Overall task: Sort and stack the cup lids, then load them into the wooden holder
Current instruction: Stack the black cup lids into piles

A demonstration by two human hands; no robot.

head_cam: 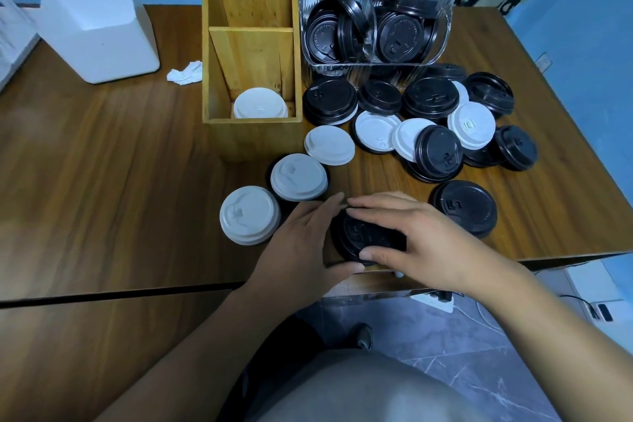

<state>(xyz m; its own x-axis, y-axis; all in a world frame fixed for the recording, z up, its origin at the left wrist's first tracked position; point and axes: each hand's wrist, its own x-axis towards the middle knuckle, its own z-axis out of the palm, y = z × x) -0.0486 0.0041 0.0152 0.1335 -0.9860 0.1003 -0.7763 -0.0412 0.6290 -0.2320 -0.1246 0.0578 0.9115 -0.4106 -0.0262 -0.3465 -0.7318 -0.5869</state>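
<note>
Black lid stack sits at the near edge of the bench, and I have both hands clamped round it. My left hand lies along its left side, thumb hooked at the near rim. My right hand spans the top, fingers on the far rim. I'd squeeze evenly to square the rims so they nest before lifting. Beyond, white stacks stand ready, and the wooden holder has white lids in its front compartment.
</note>
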